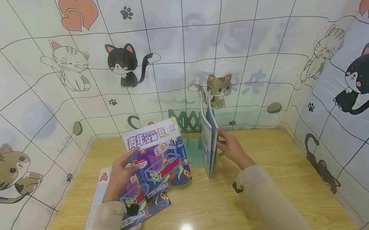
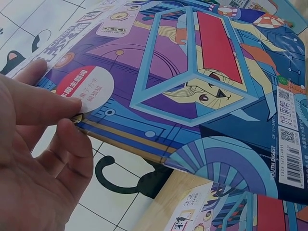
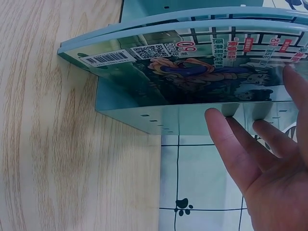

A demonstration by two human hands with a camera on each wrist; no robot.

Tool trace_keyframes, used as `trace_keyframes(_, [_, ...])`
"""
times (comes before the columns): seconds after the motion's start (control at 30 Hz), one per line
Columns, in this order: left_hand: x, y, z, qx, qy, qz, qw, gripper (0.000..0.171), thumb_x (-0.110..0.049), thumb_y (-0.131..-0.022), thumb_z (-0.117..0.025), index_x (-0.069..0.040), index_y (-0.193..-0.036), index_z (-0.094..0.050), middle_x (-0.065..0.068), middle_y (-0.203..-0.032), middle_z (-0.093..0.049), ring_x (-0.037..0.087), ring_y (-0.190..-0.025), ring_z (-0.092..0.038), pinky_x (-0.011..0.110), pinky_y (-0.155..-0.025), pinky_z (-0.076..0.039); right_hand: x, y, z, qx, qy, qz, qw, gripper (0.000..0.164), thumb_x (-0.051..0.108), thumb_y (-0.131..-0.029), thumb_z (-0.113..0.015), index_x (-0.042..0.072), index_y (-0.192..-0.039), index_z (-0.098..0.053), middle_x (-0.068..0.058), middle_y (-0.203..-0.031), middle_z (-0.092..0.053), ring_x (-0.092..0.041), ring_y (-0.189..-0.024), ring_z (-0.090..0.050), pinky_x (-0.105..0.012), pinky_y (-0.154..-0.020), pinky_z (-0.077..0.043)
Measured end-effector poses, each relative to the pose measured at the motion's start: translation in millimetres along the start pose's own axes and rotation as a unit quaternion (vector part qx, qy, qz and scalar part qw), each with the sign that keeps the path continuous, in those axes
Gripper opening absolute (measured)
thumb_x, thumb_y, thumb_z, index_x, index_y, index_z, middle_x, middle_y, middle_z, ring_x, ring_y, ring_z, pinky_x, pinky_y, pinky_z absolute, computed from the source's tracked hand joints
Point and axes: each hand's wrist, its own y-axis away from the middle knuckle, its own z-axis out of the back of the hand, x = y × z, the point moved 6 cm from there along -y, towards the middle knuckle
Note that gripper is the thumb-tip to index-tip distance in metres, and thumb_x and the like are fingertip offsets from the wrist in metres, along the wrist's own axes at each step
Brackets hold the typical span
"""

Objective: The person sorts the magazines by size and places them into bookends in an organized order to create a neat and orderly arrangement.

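My left hand (image 1: pixel 120 179) pinches the left edge of a purple-covered magazine (image 1: pixel 164 163), raised at a tilt above the table. Thumb and fingertips meet at that edge in the left wrist view. To the right, several thin magazines (image 1: pixel 210 142) stand upright against a teal bookend (image 3: pixel 159 115). Beside them is my right hand (image 1: pixel 233 149), its fingers fairly straight; in the right wrist view the thumb is at the cover and the other fingertips at the teal panel. Whether they press cannot be told.
Under the left forearm lie another purple magazine (image 1: pixel 160 205) and a pale blue one (image 1: pixel 94 207), overlapping on the wooden table (image 1: pixel 210 218). A cat-patterned sheet (image 1: pixel 171 55) hangs behind and at both sides. Teal zigzag metal (image 1: pixel 185 120) rises at the table's back.
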Motion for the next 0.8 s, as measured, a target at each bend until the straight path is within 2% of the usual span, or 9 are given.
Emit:
trace_keyframes(0.17, [-1.6,-1.2,0.3,-0.005,-0.002,0.003,1.0,0.06,-0.002,-0.092,-0.059,-0.035,-0.141,-0.052,0.011,-0.141,-0.05,0.036,-0.104,-0.062,0.046,-0.08,-0.056,2,0,0,0.0,0.007,-0.001,1.0,0.068,0.023,-0.097,-0.061,0.041,-0.153,-0.026,-0.018,-0.151,-0.037,-0.04,-0.117,-0.056,-0.042,-0.062,-0.059])
trace_keyframes(0.33, [-7.5,-2.3,0.8,-0.015,0.0,0.004,0.9999,0.06,-0.003,-0.092,-0.06,-0.035,-0.142,-0.051,0.013,-0.131,-0.056,0.034,-0.092,-0.064,0.044,-0.076,-0.058,2,0,0,-0.003,0.008,-0.004,1.0,0.072,0.022,-0.096,-0.064,0.032,-0.155,-0.024,-0.021,-0.15,-0.036,-0.042,-0.117,-0.056,-0.038,-0.061,-0.059])
trace_keyframes(0.57, [-17.7,-2.3,-0.9,-0.025,-0.011,-0.017,0.9995,0.06,-0.002,-0.092,-0.061,-0.031,-0.144,-0.05,0.013,-0.131,-0.057,0.031,-0.098,-0.059,0.039,-0.082,-0.055,1,-1,1,-0.004,0.006,-0.004,1.0,0.072,0.023,-0.095,-0.066,0.033,-0.154,-0.027,-0.02,-0.149,-0.038,-0.041,-0.117,-0.056,-0.039,-0.061,-0.059])
trace_keyframes(0.67, [-22.0,-2.0,-1.9,-0.031,-0.007,-0.028,0.9991,0.06,-0.002,-0.092,-0.063,-0.031,-0.143,-0.05,0.013,-0.133,-0.057,0.031,-0.094,-0.061,0.037,-0.081,-0.054,1,-1,1,-0.002,0.006,-0.007,1.0,0.071,0.023,-0.095,-0.066,0.034,-0.154,-0.028,-0.02,-0.149,-0.039,-0.041,-0.118,-0.056,-0.039,-0.06,-0.059])
trace_keyframes(0.8, [-28.6,-2.2,-3.5,-0.041,0.004,-0.04,0.9983,0.061,-0.001,-0.092,-0.063,-0.032,-0.143,-0.05,0.015,-0.132,-0.057,0.033,-0.085,-0.065,0.034,-0.074,-0.056,0,-1,0,-0.001,0.007,-0.012,1.0,0.072,0.023,-0.094,-0.067,0.036,-0.153,-0.028,-0.02,-0.149,-0.039,-0.04,-0.118,-0.056,-0.04,-0.061,-0.059])
